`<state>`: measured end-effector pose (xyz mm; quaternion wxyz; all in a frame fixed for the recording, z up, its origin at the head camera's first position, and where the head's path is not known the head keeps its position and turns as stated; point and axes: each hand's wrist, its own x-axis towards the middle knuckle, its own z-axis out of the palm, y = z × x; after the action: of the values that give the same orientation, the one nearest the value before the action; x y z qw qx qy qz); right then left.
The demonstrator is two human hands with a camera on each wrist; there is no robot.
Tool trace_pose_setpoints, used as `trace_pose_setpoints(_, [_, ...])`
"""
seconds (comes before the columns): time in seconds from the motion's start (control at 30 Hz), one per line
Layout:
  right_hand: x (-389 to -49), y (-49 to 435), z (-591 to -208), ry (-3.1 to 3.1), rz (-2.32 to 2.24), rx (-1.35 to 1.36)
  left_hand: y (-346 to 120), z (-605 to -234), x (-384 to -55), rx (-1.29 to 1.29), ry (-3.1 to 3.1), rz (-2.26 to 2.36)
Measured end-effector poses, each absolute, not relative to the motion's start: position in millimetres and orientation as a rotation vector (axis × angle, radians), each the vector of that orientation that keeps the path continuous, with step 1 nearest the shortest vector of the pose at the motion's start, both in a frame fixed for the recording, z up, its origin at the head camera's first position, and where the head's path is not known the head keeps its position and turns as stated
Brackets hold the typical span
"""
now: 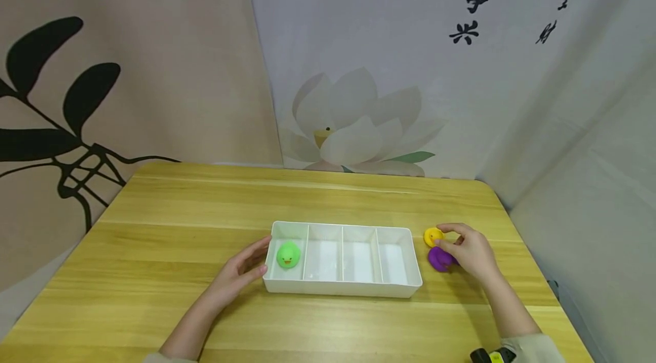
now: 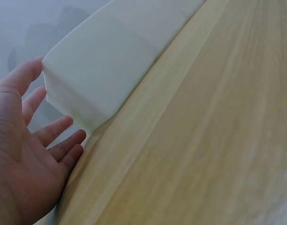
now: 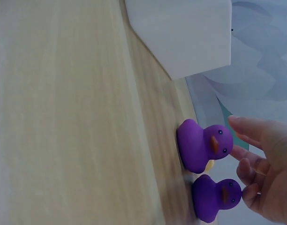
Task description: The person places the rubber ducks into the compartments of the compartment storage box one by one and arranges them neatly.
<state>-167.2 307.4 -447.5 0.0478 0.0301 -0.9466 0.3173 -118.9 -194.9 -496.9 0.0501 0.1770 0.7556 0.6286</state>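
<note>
My left hand (image 1: 243,272) is at the left end of a white divided tray (image 1: 338,289), its thumb and fingers spread and touching that end. In the left wrist view the thumb (image 2: 28,75) is at the tray's corner. A green toy duck (image 1: 288,255) sits in the leftmost compartment. To the right of the tray my right hand (image 1: 474,252) reaches over a yellow toy duck (image 1: 433,236) and two purple ducks, its thumb and fingers parted. The nearer purple duck (image 3: 200,145) and the other purple duck (image 3: 216,198) stand on the table, partly hiding the yellow one.
The wooden table (image 1: 215,198) reaches back to a hanging curtain (image 1: 205,66) with leaf, lotus and character prints. Another curtain runs along the right side. A dark and yellow wrist device (image 1: 494,355) shows at my right sleeve (image 1: 533,349).
</note>
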Motion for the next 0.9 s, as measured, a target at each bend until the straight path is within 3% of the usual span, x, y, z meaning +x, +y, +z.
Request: trace_pose_setpoints(0.9, [-174.2,302.6,-448.4,-2.969,0.775,0.050,-194.3,-496.6,-119.7,0.528,2.301,1.913])
